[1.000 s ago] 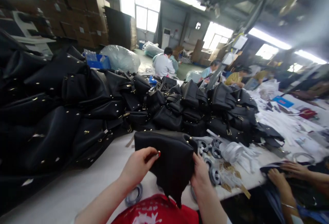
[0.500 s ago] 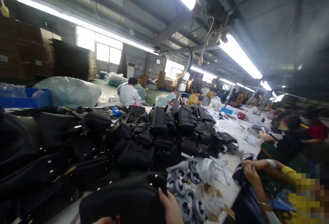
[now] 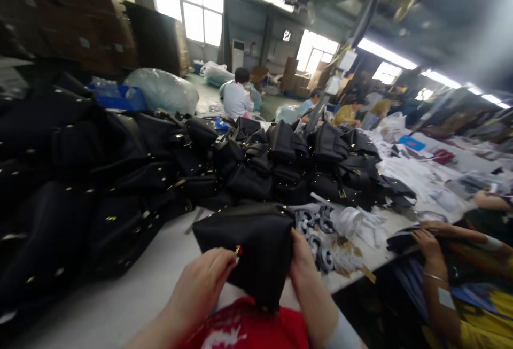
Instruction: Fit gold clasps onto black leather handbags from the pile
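Observation:
A black leather bag (image 3: 256, 237) with gold studs is held up in front of my chest, over the near edge of the white table (image 3: 132, 295). My left hand (image 3: 202, 285) is closed on its lower left side, the thumb pinching the leather. At the bag's right edge, my right hand (image 3: 300, 261) grips with the fingers wrapped round it. My red shirt shows below the bag.
A big heap of black bags (image 3: 120, 167) covers the left and back of the table. Grey tape rolls (image 3: 320, 231) and paper scraps lie right of my bag. A co-worker's hands (image 3: 428, 239) handle dark material at the right. More people sit farther back.
The view swung up toward the ceiling and has dropped back onto the table. Both hands still hold the black bag, now a little lower and nearer my chest.

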`<action>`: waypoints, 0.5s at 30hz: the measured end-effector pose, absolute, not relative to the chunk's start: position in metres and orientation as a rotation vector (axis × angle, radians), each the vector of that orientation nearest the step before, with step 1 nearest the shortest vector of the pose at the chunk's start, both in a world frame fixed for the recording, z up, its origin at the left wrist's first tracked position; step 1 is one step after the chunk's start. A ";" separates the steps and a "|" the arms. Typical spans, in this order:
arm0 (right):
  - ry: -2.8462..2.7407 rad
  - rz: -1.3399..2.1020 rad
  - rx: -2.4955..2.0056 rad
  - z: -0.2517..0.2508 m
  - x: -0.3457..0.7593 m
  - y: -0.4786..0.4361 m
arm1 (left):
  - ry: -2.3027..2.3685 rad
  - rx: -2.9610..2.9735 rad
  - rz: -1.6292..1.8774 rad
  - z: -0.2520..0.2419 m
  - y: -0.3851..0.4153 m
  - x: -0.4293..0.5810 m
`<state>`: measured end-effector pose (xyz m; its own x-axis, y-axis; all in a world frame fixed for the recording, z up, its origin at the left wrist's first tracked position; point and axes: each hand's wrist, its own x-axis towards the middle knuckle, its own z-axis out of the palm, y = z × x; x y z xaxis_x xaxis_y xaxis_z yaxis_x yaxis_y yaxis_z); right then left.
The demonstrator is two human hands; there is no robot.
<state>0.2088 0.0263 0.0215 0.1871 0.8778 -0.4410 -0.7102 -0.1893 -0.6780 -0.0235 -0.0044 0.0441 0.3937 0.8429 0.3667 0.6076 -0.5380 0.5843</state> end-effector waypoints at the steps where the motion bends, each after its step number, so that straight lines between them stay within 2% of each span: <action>1: -0.204 1.459 -1.034 0.018 0.212 0.028 | 1.241 2.289 0.881 0.050 -0.008 -0.024; 4: -0.124 1.477 -1.062 0.012 0.222 0.036 | 1.204 2.147 0.811 0.061 -0.017 -0.029; 7: -0.116 1.395 -1.054 0.013 0.236 0.044 | 1.195 1.920 0.888 0.062 -0.019 -0.038; 15: -0.053 1.357 -1.090 0.020 0.265 0.060 | 1.245 1.355 0.986 0.031 0.004 -0.054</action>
